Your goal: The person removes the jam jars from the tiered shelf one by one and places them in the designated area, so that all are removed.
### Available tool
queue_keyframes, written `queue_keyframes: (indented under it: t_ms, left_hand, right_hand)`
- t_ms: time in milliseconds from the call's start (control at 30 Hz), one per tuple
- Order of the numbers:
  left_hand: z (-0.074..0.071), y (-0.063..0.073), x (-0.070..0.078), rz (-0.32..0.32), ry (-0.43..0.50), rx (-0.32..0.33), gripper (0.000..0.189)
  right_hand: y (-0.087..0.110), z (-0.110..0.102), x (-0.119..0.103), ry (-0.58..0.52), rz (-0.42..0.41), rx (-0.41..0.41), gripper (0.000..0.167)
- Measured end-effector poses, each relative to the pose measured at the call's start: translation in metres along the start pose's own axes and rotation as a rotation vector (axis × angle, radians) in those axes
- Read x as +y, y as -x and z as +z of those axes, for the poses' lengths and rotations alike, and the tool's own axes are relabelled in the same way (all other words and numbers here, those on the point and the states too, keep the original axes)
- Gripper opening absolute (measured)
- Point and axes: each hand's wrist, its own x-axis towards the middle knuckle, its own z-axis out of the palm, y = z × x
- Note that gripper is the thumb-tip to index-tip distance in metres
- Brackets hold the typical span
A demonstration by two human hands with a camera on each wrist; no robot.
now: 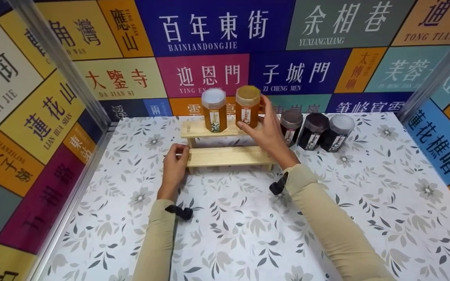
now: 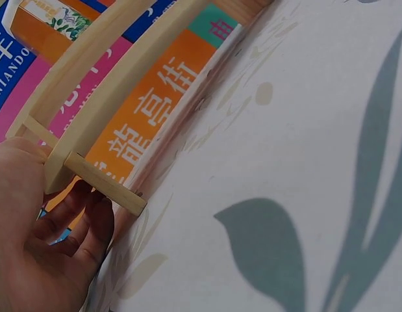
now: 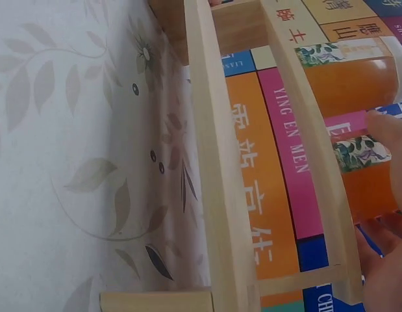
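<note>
My right hand grips an amber jar with a yellow lid at the upper step of a two-step wooden rack. Just left of it, a second amber jar with a white lid stands upright on that same step. In the right wrist view, the thumb and fingers wrap the held jar close over the step. At the rack's left end my left hand holds the lower step's edge; the left wrist view has the thumb on top and curled fingers beneath, by the leg.
Right of the rack, several dark jars stand on the patterned tabletop: one with a brown lid, one with a black lid and one with a white lid. Printed sign panels rise behind, and a metal frame post stands at left.
</note>
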Motion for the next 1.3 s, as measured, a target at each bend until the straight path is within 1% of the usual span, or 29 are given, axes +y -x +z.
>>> queue_keyframes:
  t_ms: [200,367,500,667,800,967,1167,1233,1300]
  left_hand:
    - [0.0,0.001,0.0,0.016,0.015,-0.001,0.026]
    - [0.0,0.001,0.001,0.024,-0.001,0.004,0.026]
    - [0.0,0.0,0.001,0.023,-0.004,0.004,0.026]
    - [-0.001,0.0,0.0,0.023,0.004,-0.003,0.026]
    - [-0.001,0.0,-0.002,0.019,0.013,-0.005,0.026]
    - [-0.001,0.0,-0.001,0.019,0.02,-0.005,0.025]
    - [-0.004,0.001,0.003,0.016,-0.002,0.016,0.026]
    - [-0.005,0.001,0.003,0.015,-0.008,0.026,0.025]
    - [-0.006,0.001,0.004,0.01,-0.011,0.033,0.025]
  right_hand:
    - [0.002,0.004,0.0,0.053,-0.024,0.03,0.093]
    - [0.006,0.002,-0.002,0.076,-0.028,0.058,0.092]
    - [0.012,-0.002,-0.003,0.07,-0.02,0.079,0.093]
    - [0.025,-0.01,-0.004,0.046,-0.018,0.099,0.095]
    - [0.037,-0.019,-0.004,0.047,-0.029,0.132,0.093]
    - [0.05,-0.031,-0.003,0.07,-0.034,0.201,0.091]
    - [0.066,-0.044,-0.001,0.039,-0.019,0.284,0.091]
    - [0.073,-0.049,-0.01,0.022,-0.015,0.305,0.089]
    - [0.079,-0.055,-0.018,0.029,0.001,0.315,0.087]
